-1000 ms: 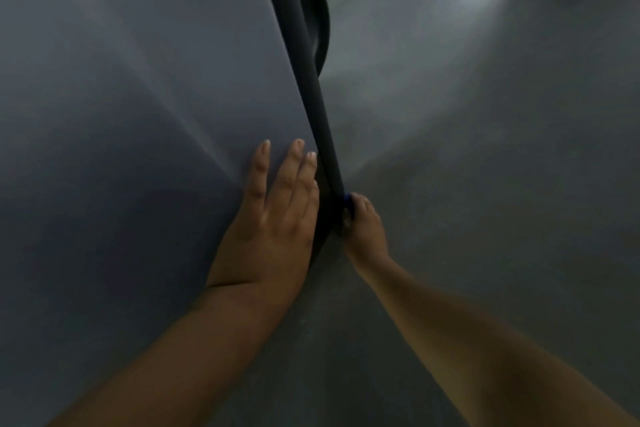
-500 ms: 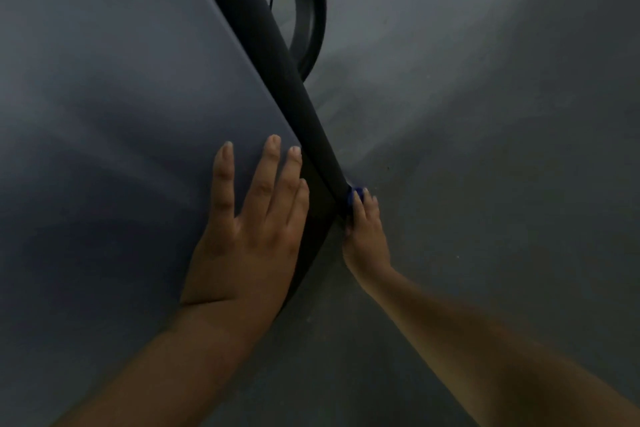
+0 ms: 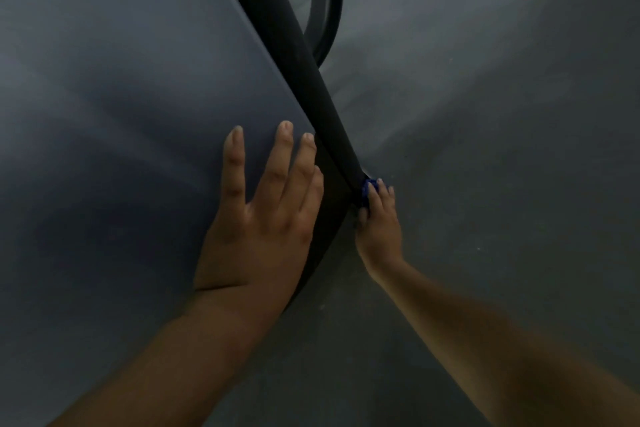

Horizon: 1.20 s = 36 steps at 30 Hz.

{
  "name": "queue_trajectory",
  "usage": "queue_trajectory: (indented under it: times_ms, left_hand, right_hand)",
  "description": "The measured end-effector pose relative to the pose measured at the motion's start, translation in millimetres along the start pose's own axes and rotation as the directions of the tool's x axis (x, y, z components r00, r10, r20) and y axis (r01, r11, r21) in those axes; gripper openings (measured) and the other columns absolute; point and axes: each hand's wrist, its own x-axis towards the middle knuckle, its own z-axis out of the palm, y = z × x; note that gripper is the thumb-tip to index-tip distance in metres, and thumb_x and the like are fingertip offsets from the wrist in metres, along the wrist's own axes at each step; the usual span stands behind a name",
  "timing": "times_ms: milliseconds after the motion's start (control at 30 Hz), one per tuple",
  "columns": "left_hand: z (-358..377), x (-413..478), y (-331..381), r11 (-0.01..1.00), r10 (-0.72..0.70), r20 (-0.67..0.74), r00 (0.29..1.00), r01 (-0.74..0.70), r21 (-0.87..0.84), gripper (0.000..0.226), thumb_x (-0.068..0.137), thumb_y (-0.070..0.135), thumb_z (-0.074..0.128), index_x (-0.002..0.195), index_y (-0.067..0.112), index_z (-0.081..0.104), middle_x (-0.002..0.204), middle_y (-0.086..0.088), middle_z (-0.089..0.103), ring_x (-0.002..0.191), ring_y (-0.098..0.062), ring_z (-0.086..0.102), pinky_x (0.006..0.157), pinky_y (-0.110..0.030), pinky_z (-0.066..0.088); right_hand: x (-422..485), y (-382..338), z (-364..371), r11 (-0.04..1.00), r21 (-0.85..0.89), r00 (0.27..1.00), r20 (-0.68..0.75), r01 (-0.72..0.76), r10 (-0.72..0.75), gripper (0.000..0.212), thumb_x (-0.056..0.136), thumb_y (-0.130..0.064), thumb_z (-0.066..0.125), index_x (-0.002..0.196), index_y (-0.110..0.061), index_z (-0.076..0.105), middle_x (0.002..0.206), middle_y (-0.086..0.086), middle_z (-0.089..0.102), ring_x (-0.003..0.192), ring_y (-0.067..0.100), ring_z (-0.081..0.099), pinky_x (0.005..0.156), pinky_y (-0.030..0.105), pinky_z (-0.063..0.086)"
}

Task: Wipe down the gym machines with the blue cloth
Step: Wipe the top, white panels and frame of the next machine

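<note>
A gym machine's flat grey panel [image 3: 121,114] fills the left half of the view, bordered on its right by a long black side rail [image 3: 298,55] that runs diagonally down to the middle. My left hand [image 3: 263,218] lies flat on the panel beside the rail, fingers straight and spread. My right hand [image 3: 379,222] reaches down on the far side of the rail and presses a small bunched blue cloth [image 3: 366,191] against the rail's lower end. Only a bit of the cloth shows past the fingertips.
A curved black bar or cable [image 3: 329,10] loops behind the rail near the top. Grey floor [image 3: 502,149] spreads to the right and below. The scene is dim.
The view has swung so the rail now slants more steeply from upper left. My left hand's fingers have spread wider on the panel. My right hand stays at the rail's lower end with the cloth.
</note>
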Motion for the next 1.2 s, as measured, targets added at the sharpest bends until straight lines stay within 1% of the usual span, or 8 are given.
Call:
queue_trajectory:
  times_ms: [167,333,433,567,767,933,1133,1200]
  left_hand:
    - [0,1,1,1.000,0.000,0.008,1.000,0.000,-0.016,0.060,0.112,0.039,0.038,0.168,0.020,0.036,0.180,-0.022,0.009,0.166,-0.048,0.007,0.118,-0.083,-0.021]
    - [-5,0,-1,1.000,0.000,0.019,1.000,0.000,-0.013,0.060,0.110,0.041,0.038,0.167,0.020,0.038,0.180,-0.021,0.012,0.167,-0.046,0.007,0.118,-0.082,-0.023]
    - [-4,-1,-1,1.000,0.006,0.027,1.000,-0.006,-0.004,0.061,0.110,0.042,0.038,0.167,0.021,0.038,0.180,-0.020,0.012,0.167,-0.046,0.007,0.119,-0.082,-0.021]
    - [-4,-1,0,1.000,0.002,0.018,1.000,-0.002,-0.004,0.060,0.110,0.041,0.036,0.167,0.022,0.036,0.180,-0.019,0.010,0.167,-0.046,0.005,0.118,-0.081,-0.022]
    - [-6,0,-1,1.000,0.002,0.034,0.999,-0.002,0.000,0.062,0.109,0.042,0.037,0.167,0.022,0.037,0.180,-0.020,0.010,0.167,-0.046,0.005,0.118,-0.082,-0.023]
    - [-3,0,0,1.000,0.010,0.032,0.999,-0.010,0.021,0.063,0.109,0.046,0.037,0.167,0.022,0.035,0.180,-0.019,0.009,0.166,-0.046,0.004,0.118,-0.082,-0.022]
    - [-7,-2,2,1.000,0.007,0.049,0.999,-0.007,0.018,0.066,0.109,0.046,0.036,0.169,0.021,0.032,0.181,-0.020,0.003,0.166,-0.047,-0.001,0.115,-0.083,-0.026]
    - [-5,-2,2,1.000,0.005,0.040,0.999,-0.006,0.018,0.065,0.108,0.046,0.038,0.168,0.021,0.035,0.180,-0.021,0.007,0.166,-0.047,0.002,0.117,-0.083,-0.023]
  right_hand:
    - [46,-8,-8,0.995,0.047,0.996,0.025,-0.092,0.091,0.054,0.111,-0.020,0.041,0.165,-0.020,0.041,0.178,0.001,0.025,0.167,0.022,0.012,0.134,0.049,0.022]
    - [-28,-11,7,0.992,0.094,0.997,-0.017,-0.080,0.082,0.066,0.112,-0.013,0.045,0.173,-0.029,0.024,0.181,-0.016,0.005,0.166,0.006,-0.010,0.132,0.033,0.006]
    - [-13,-7,5,0.994,0.089,0.998,0.015,-0.066,0.065,0.061,0.115,-0.021,0.040,0.172,-0.029,0.022,0.181,-0.016,0.005,0.166,0.007,-0.011,0.133,0.037,0.006]
    - [32,-13,-10,0.985,0.104,0.990,0.046,-0.134,0.130,0.054,0.115,-0.022,0.036,0.169,-0.026,0.032,0.180,-0.007,0.016,0.167,0.016,0.003,0.136,0.048,0.014]
    - [-21,-16,-5,0.996,0.048,0.996,0.045,-0.072,0.070,0.067,0.112,-0.010,0.043,0.173,-0.027,0.021,0.181,-0.011,0.005,0.167,0.011,-0.010,0.131,0.032,0.003]
    - [44,-13,-21,0.997,-0.004,0.991,0.108,-0.076,0.076,0.058,0.110,-0.010,0.044,0.167,-0.020,0.038,0.177,0.003,0.022,0.166,0.027,0.016,0.135,0.048,0.021]
    - [-14,-19,-5,0.996,0.009,0.995,0.046,-0.092,0.092,0.073,0.106,0.003,0.043,0.172,-0.021,0.023,0.181,-0.003,0.010,0.168,0.018,-0.002,0.134,0.036,0.007]
    - [-13,-21,-12,0.983,0.152,0.994,0.057,-0.101,0.094,0.064,0.105,-0.003,0.047,0.166,-0.021,0.041,0.174,0.001,0.031,0.164,0.022,0.021,0.135,0.046,0.021]
